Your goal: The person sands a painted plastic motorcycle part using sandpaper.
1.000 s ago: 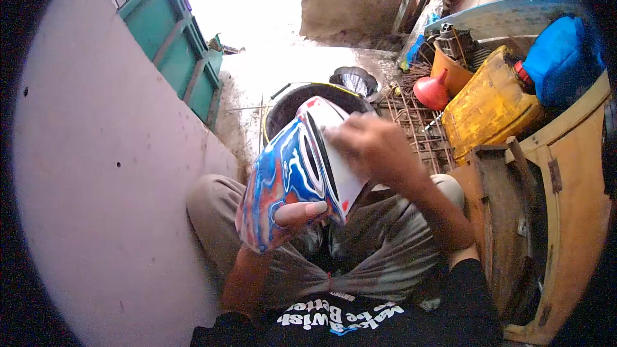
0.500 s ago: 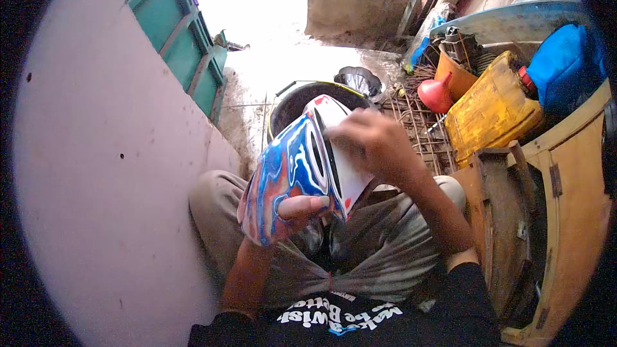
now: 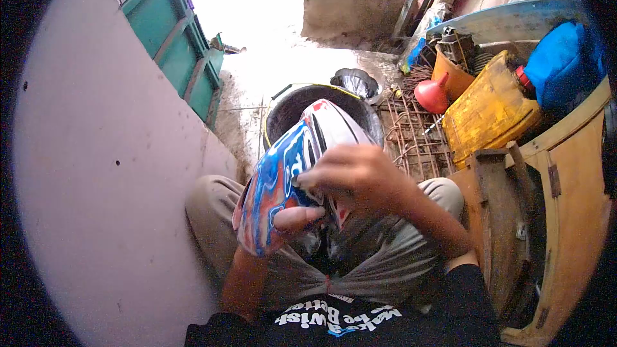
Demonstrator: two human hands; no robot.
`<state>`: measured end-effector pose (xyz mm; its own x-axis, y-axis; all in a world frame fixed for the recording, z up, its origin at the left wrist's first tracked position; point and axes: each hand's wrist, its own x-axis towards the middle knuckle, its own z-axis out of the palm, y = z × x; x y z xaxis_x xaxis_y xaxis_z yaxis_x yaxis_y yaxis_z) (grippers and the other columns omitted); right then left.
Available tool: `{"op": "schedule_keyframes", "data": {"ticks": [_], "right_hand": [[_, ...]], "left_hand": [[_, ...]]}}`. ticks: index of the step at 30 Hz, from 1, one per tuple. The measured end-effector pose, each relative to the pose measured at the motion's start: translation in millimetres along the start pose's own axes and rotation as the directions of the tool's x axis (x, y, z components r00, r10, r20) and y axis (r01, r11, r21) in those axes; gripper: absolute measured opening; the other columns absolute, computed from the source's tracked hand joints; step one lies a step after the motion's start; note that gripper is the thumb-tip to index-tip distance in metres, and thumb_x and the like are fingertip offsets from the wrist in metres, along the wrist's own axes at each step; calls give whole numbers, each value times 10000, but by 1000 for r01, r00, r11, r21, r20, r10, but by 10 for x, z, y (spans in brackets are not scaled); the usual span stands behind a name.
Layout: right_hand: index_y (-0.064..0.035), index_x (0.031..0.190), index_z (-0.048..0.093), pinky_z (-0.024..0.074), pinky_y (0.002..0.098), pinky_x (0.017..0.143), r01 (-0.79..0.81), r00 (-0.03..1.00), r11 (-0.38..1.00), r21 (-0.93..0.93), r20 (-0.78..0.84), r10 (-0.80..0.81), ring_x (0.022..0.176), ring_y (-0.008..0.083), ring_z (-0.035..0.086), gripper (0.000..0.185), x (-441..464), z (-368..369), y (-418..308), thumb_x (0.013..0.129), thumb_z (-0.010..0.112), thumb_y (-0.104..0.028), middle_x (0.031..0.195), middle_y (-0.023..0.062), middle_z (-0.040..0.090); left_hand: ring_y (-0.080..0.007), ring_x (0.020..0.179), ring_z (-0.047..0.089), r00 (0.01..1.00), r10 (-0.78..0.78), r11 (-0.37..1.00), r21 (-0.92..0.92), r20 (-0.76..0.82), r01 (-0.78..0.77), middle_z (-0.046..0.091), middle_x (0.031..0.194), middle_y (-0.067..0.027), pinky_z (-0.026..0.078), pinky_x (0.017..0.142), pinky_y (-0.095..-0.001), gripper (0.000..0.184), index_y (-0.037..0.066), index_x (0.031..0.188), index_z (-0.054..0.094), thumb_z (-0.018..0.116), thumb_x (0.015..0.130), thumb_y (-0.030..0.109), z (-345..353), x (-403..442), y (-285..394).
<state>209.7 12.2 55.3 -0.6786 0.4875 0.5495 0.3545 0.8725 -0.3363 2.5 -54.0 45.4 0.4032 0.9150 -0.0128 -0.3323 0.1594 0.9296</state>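
Observation:
A curved, shell-like panel (image 3: 273,177) with a glossy marbled blue, orange-red and white pattern is held above my lap; its far side is white with red spots. My left hand (image 3: 292,222) grips the near lower edge, thumb on top and the other fingers hidden beneath. Over the panel's dark slot, my right hand (image 3: 357,177) has its fingers bent and drawn together, the tips against the patterned surface. A small dark bit shows at those fingertips, too small to name. Just beyond the panel stands a black bucket (image 3: 283,119) with a yellowish rim.
At right are a yellow jerrycan (image 3: 491,112), a blue container (image 3: 562,67), a red funnel (image 3: 432,95) and a rusty metal grid (image 3: 418,141). A black scalloped bowl (image 3: 355,82) sits behind the bucket. A pale board (image 3: 116,173) rises at left; wooden furniture (image 3: 565,218) stands at right.
My right hand has moved left and down, from the panel's white side to the patterned area by the slot. The panel has tilted slightly; my left hand keeps its grip.

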Motion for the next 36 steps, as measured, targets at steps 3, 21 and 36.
{"op": "schedule_keyframes", "data": {"ticks": [3,21,36], "right_hand": [[-119,1010,767,585,413,744,-256,965,924,-285,-24,261,832,283,712,159,-11,-102,424,853,743,-126,898,80,708],[-143,1115,746,594,416,813,-241,971,921,-308,-73,229,943,286,730,224,-99,48,488,896,698,-152,1035,91,751],[-116,1000,745,608,412,786,-54,998,988,-141,-31,50,888,281,746,143,-29,8,292,861,717,-97,1028,84,755]], "left_hand": [[-261,1193,648,1000,-9,1000,4,-6,9,644,1315,-138,528,1049,-397,818,-14,1483,432,744,751,174,5,15,18],[-256,1177,657,999,-34,999,-5,7,34,651,1305,-137,535,1037,-391,808,-16,1476,441,741,749,173,24,-34,-6],[-252,1163,664,1000,-22,999,-27,-18,22,656,1296,-135,541,1026,-387,801,-17,1469,449,739,748,173,10,-17,3]]}}
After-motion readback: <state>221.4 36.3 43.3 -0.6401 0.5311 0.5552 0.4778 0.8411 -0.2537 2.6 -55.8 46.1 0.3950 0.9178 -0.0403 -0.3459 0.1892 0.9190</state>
